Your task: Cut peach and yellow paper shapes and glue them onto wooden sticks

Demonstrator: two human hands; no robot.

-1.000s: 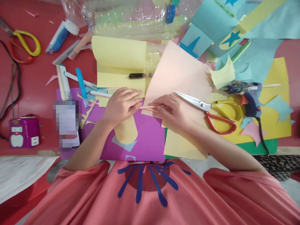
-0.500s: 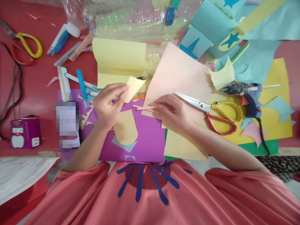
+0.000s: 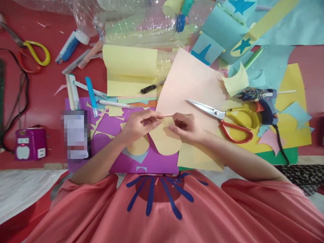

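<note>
My left hand (image 3: 140, 125) is closed in a pinch on one end of a thin pinkish paper strip (image 3: 167, 116). At the strip's other end, my right hand (image 3: 186, 127) has its fingers curled in, gripping it. Just below the strip is a yellow paper piece (image 3: 167, 140) with a rounded lower end; its top edge meets the strip, and my right fingertips touch its side. A similar rounded yellow cutout (image 3: 138, 145) lies partly under my left hand on purple paper (image 3: 162, 165). Large scissors (image 3: 217, 115) rest on pale pink paper (image 3: 188, 79) beside my right hand.
A glue gun (image 3: 268, 106) lies at right on yellow sheets. Clear plastic bottles (image 3: 141, 27) and a blue papered piece (image 3: 222, 30) with stars fill the back. At left are pens (image 3: 90, 92), a phone (image 3: 76, 135), a purple box (image 3: 30, 143) and more scissors (image 3: 35, 54).
My left hand has moved right and down to meet my right hand. The yellow piece it held up is now lowered between both hands, against the thin strip.
</note>
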